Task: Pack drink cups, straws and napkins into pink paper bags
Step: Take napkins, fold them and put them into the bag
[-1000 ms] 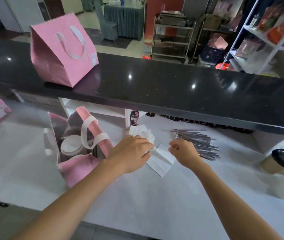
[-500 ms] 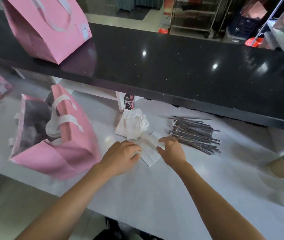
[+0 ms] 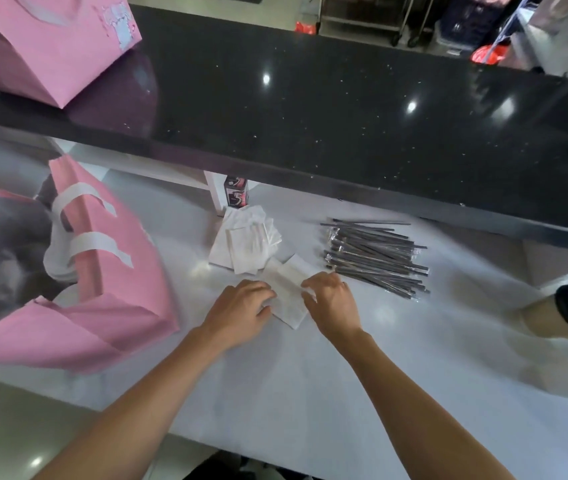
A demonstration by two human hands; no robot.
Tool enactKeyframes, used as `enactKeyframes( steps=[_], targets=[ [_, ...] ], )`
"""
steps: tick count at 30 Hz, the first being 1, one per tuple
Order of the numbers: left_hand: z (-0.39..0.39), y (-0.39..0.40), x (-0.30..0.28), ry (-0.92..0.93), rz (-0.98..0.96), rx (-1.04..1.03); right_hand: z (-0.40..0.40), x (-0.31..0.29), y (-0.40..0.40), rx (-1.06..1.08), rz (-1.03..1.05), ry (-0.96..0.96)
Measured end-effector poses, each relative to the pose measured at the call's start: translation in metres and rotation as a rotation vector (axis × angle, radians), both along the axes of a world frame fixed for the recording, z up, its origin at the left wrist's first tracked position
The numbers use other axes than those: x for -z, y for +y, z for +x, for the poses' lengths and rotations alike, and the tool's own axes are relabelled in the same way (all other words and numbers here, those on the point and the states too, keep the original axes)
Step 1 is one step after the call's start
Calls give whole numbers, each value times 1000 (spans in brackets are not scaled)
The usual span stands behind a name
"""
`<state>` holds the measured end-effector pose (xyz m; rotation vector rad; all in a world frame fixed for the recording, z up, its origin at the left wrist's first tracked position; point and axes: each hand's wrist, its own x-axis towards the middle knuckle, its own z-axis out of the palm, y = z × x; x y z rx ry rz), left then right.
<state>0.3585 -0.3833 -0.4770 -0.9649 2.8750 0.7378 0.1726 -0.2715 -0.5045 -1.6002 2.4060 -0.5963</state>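
Napkin [image 3: 287, 292] now lies flatter between both hands than a second ago: left hand [image 3: 241, 311] and right hand [image 3: 333, 303] pinch its edges, probably folding it for the open pink bag [image 3: 109, 271] near the counter's [image 3: 414, 358] left end.

White counter [image 3: 310, 393] carried everything. Single napkin [image 3: 287, 294] lay flat between left hand [image 3: 241, 311] and right hand [image 3: 333, 303], both touching it. Napkin pile [image 3: 244, 242] sat just beyond the hands. Wrapped straws [image 3: 376, 258] were heaped beyond the right hand. Open pink bag [image 3: 116, 271] stood left of the left hand. Two black-lidded cups [image 3: 552, 317] were far right. Second pink bag [image 3: 43, 46] sat on the black upper ledge [image 3: 345, 116].
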Motion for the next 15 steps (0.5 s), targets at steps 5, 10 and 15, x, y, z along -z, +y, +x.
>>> enactKeyframes(
  steps=[5,10,15],
  targets=[
    [1,-7,6,57,-8,15,-4,-5,3,72,4,-66],
    [0,-11,8,148,28,-25,-12,-11,12,145,26,-160],
    [-9,-13,-2,321,88,-150,-17,-34,20,113,-102,-122]
  ],
)
